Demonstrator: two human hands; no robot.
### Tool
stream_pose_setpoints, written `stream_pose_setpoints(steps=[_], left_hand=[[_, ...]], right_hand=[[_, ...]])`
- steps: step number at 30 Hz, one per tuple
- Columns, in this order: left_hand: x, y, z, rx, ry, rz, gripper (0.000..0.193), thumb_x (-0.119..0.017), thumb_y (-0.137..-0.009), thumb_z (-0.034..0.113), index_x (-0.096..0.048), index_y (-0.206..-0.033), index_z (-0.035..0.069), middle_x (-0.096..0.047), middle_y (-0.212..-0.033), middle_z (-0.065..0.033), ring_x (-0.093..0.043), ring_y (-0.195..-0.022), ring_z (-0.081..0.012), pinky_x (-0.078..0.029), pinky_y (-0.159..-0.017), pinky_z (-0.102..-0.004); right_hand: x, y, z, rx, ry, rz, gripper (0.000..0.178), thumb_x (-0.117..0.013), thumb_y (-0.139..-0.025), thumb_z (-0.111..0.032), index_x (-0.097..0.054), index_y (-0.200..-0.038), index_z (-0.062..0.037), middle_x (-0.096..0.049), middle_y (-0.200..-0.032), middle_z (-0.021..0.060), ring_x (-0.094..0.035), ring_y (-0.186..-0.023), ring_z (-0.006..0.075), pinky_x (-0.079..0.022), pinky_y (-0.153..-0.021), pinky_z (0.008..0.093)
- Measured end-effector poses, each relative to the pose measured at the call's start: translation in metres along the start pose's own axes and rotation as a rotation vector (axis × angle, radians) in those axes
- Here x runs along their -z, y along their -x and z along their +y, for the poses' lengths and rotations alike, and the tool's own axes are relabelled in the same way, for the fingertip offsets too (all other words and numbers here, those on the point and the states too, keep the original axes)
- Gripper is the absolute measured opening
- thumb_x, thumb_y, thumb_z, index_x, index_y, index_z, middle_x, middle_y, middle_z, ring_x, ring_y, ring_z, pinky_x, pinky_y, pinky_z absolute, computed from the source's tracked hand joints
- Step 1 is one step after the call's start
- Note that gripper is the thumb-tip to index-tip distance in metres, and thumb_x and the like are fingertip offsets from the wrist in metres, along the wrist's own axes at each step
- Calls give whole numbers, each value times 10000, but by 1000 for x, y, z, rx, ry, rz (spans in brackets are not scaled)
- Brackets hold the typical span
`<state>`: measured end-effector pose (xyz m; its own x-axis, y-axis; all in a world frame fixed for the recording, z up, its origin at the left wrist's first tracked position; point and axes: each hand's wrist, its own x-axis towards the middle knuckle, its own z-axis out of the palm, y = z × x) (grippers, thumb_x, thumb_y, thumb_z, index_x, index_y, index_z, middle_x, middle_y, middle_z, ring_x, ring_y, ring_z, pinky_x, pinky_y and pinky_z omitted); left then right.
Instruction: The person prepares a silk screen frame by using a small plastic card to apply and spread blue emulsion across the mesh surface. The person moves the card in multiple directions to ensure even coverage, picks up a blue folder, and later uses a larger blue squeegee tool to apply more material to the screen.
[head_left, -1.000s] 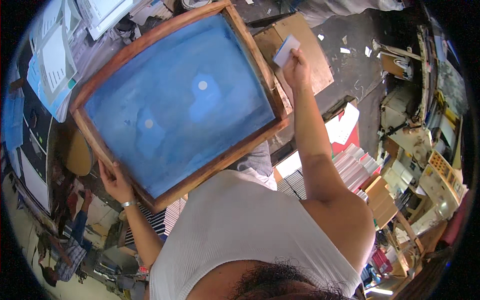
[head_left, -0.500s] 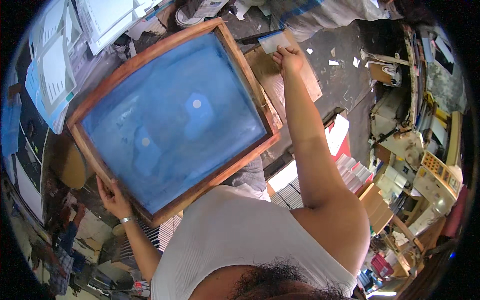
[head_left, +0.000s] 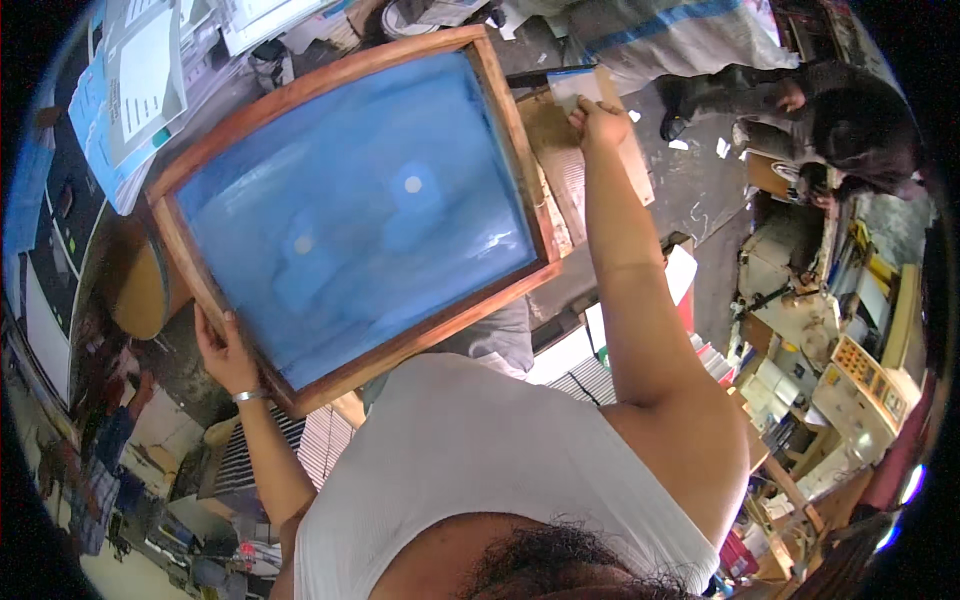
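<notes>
A wooden-framed screen (head_left: 360, 210) with a taut blue mesh slants in front of me. Two pale round dots show on the mesh, each within a lighter blue patch. My left hand (head_left: 228, 355), with a silver band at its wrist, is closed around the frame's lower left side. Beyond the frame's right side, my right hand (head_left: 600, 124) is closed in a pinch on a small pale card (head_left: 572, 88) with a blue edge. Beneath that card lies a brown cardboard sheet (head_left: 560, 140); whether the two touch, I cannot tell.
Stacked printed sheets (head_left: 140, 90) stand at the far left. A large pale sack (head_left: 680, 45) lies at the back. At the far right, another person (head_left: 850, 130) in dark clothing is bent low. Paper scraps (head_left: 722, 147) litter the dark floor. Stacked papers (head_left: 570, 360) sit near my body.
Another person has come into view at the far right. The framed screen and both my hands appear slightly higher and further right in the picture. Both holds are unchanged.
</notes>
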<state>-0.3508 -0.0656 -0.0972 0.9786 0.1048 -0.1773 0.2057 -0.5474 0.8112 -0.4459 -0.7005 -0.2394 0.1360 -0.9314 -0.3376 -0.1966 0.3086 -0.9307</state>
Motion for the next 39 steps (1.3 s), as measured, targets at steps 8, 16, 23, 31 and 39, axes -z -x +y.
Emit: stream_pose_setpoints(steps=[8, 16, 23, 31, 39], left_hand=[[1, 2, -21, -108, -48, 21, 560, -635, -934, 151, -409, -1417, -20, -472, -1416, -192, -489, -1264, -264, -397, -1036, -358], [-2, 1, -23, -66, 11, -13, 549, -621, -937, 139, -408, -1426, 9, -498, -1384, -192, -505, -1239, -266, -415, -1009, -360], [-7, -4, -30, -58, 48, -18, 548, -617, -939, 137, -401, -1427, 15, -500, -1365, -184, -520, -1195, -267, -412, -1003, -367], [-6, -7, -50, -31, 41, -48, 528, -602, -938, 116, -405, -1421, 27, -493, -1367, -171, -517, -1185, -278, -423, -994, -378], [-3, -13, -50, -38, -116, 0, 505, -612, -944, 159, -434, -1402, 42, -474, -1392, -165, -503, -1219, -297, -452, -991, -423]], right_hand=[[6, -2, 18, 51, -12, 39, 283, -773, -803, -162, -543, -820, 3, -578, -618, 85, -552, -450, 168, -422, -372, 292], [-40, 8, -54, 331, 4, 142, 321, -758, -817, -245, -602, -957, -1, -637, -805, 69, -578, -730, 126, -471, -661, 275], [-155, -23, -172, 266, -279, -206, 235, -696, -885, -215, -561, -971, -43, -564, -727, 7, -524, -560, 100, -436, -458, 256], [-193, -125, -267, 224, -433, -93, 238, -639, -925, -240, -540, -947, -25, -542, -737, 23, -504, -534, 122, -419, -442, 269], [-199, -195, -305, 188, -147, -84, 330, -623, -902, -402, -560, -837, -84, -532, -689, 21, -492, -546, 155, -414, -460, 326]])
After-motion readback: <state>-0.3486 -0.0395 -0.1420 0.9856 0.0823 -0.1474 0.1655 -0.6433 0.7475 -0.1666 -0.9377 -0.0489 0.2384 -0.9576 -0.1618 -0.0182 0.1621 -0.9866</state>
